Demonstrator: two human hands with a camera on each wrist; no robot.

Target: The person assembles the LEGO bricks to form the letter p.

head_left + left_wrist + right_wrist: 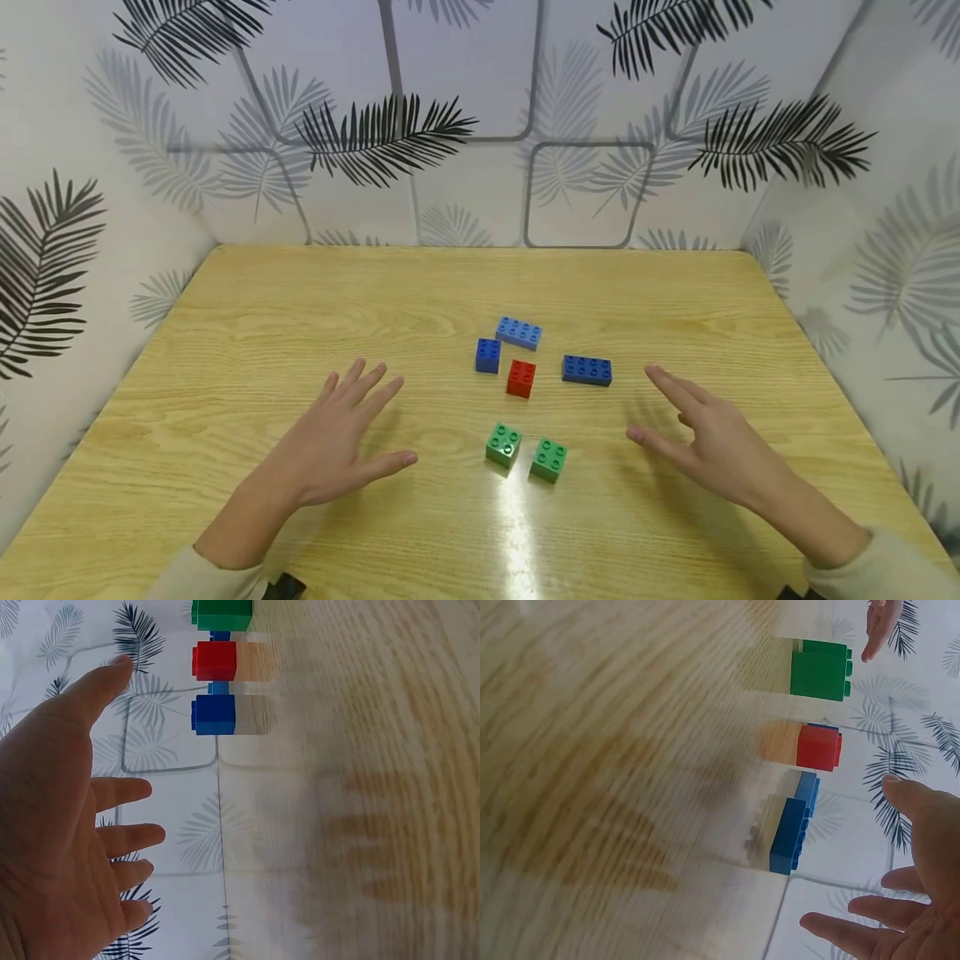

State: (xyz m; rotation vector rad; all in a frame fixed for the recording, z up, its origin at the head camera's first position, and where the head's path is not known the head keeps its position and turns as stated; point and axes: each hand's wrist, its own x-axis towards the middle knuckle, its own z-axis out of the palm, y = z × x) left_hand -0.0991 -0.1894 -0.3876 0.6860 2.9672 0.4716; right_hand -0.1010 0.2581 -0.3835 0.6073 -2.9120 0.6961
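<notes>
My left hand (326, 446) hovers left of the bricks, fingers spread and holding nothing. On the other side, my right hand (712, 442) is held over the table with its fingers extended, also holding nothing. Between them lie two green bricks (503, 444) nearest me, a red brick (521, 378) behind them, and a small blue brick (488, 355). A long light blue brick (519, 332) is farthest back; a long dark blue brick (587, 370) sits nearest the right hand. In the left wrist view, the small blue brick (214, 715) stands beyond the thumb. All bricks are apart from both hands.
The bricks rest on a wood-grain table (315, 300). White walls (480, 192) printed with dark and grey leaves rise behind it and at both sides. Light reflects off the tabletop near the front middle.
</notes>
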